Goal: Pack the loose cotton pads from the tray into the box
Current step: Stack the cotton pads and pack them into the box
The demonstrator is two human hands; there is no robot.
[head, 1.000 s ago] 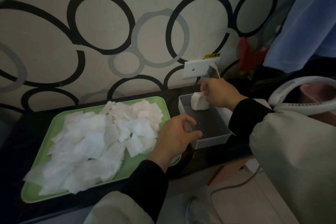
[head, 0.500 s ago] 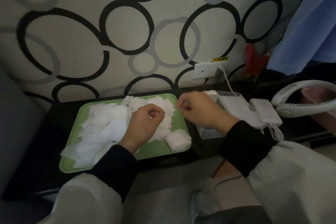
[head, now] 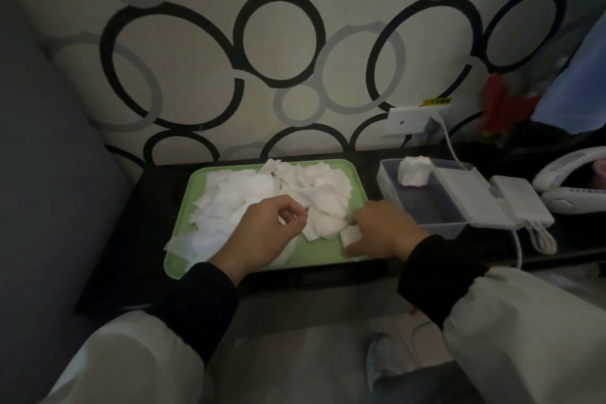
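1. Your right hand (head: 383, 233), lower centre-right of the frame, closes thumb and fingers on a single pad (head: 351, 234) at the tray's right end.
2. Your left hand (head: 265, 233), just left of it, curls over the heap. White shows inside the curl, but you cannot tell whether it holds a pad or only hovers over one.
3. The green tray (head: 328, 261) carries nearly the whole job. Loose cotton pads (head: 262, 187) lie in an overlapping heap across its left and centre, and some overhang the lower-left rim.
4. The box (head: 442, 228), just right of the tray with its lid (head: 482, 197) swung open, holds one wad (head: 414, 170) against its far wall. Its dark floor shows elsewhere.
5. The risks, as a judgement:
   - A light pinch may drop the thin pad between tray and box.
   - A sweeping sleeve may push the overhanging pads onto the dark shelf (head: 151, 207).
   - A knock may shove the light box toward the charger (head: 521, 207) and the cables beside it.
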